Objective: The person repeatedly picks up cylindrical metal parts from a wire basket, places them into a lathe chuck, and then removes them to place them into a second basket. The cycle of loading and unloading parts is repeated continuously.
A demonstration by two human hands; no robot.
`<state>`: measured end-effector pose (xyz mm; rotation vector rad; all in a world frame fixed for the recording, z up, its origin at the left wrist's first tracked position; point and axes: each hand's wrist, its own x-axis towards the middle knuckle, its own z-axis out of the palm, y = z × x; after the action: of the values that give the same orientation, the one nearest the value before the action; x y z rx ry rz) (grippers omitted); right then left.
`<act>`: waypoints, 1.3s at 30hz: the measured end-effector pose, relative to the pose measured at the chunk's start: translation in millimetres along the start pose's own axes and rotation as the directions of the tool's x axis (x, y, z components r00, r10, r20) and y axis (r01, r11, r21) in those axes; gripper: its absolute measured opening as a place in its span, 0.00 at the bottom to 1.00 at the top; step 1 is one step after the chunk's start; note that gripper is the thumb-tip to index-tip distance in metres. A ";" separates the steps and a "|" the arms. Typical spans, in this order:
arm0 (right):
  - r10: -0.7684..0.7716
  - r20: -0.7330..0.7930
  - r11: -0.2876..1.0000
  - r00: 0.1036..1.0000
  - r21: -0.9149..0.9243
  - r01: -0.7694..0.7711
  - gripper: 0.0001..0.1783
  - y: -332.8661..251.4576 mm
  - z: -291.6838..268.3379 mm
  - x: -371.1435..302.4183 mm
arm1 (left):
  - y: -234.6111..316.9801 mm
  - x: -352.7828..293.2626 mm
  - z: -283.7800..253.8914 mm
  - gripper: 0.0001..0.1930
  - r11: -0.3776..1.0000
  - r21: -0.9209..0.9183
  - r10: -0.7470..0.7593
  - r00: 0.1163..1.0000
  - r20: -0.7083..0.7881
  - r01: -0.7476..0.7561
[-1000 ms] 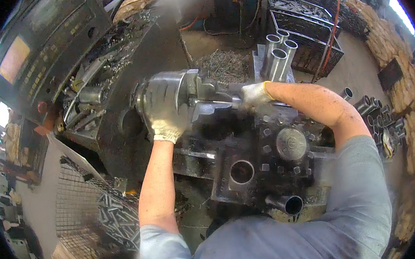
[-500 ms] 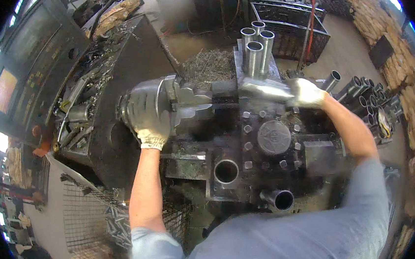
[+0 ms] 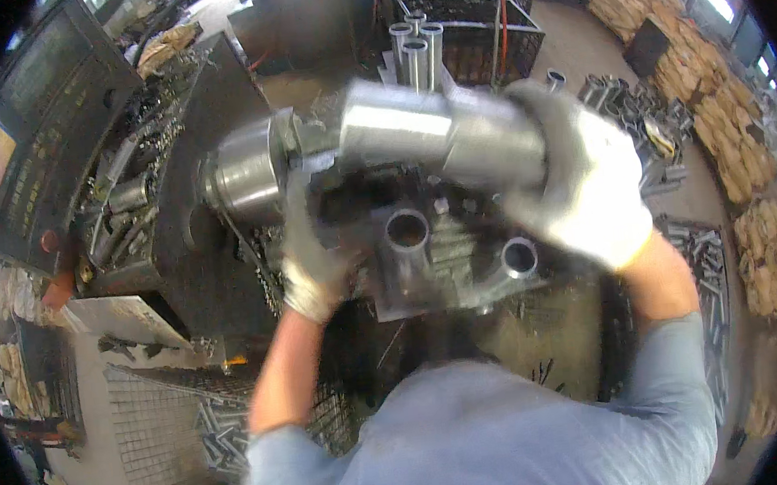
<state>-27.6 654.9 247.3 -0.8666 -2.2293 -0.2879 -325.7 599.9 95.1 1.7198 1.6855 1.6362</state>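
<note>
Silvery metal gleams in our right hand (image 3: 586, 174): its gloved fingers are curled closely around the right-hand end of a thick, shiny tube (image 3: 397, 123), which lies nearly level across the upper middle of the view, its left end tipped slightly higher. A break in its outline shows midway; with the blur, we cannot tell whether it is one piece or two. Our left hand (image 3: 309, 254), also in a pale glove, is just beside the round steel chuck (image 3: 251, 167), its fingers pointing away from us. How far apart they are, and whether they touch the chuck, we cannot tell. Beyond the held tube we see four upright tubes (image 3: 415, 60) grouped together; nearer us, one dark-mouthed tube (image 3: 406, 230) and, to its right, a tilted tube (image 3: 519, 257) sit at the machine.
</note>
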 end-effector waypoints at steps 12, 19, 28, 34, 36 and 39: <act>0.143 0.977 0.499 0.161 0.069 -0.864 0.36 -96.5 189.1 -197.6 | -56.8 -158.0 37.9 0.27 0.147 -0.539 -0.840 0.392 0.374 0.829; -0.146 0.893 0.407 0.427 0.447 -0.796 0.25 -68.0 189.7 -214.9 | -71.5 -187.7 30.2 0.28 -0.487 -0.754 -0.545 0.521 0.657 0.441; 0.428 0.732 0.191 0.530 0.500 -0.845 0.40 22.8 46.2 -216.8 | -12.9 -169.1 58.3 0.33 0.688 -0.516 -0.404 0.861 0.310 0.509; 0.244 0.466 0.757 0.850 0.456 -0.468 0.21 26.1 101.2 -197.9 | 13.4 -135.1 112.7 0.31 0.970 -0.235 0.068 0.997 0.038 -0.057; 0.364 0.514 0.658 0.777 0.448 -0.605 0.21 19.4 120.8 -189.6 | 9.4 -136.6 89.0 0.29 0.977 -0.202 -0.050 0.997 0.060 0.061; 0.445 0.578 0.571 0.684 0.406 -0.714 0.27 14.9 122.7 -186.8 | -2.9 -152.4 33.0 0.28 0.804 -0.479 -0.324 0.935 0.143 0.352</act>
<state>12.2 625.8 28.8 -1.3185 -1.9993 0.9980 -257.8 495.1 1.6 1.1274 1.2893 1.6424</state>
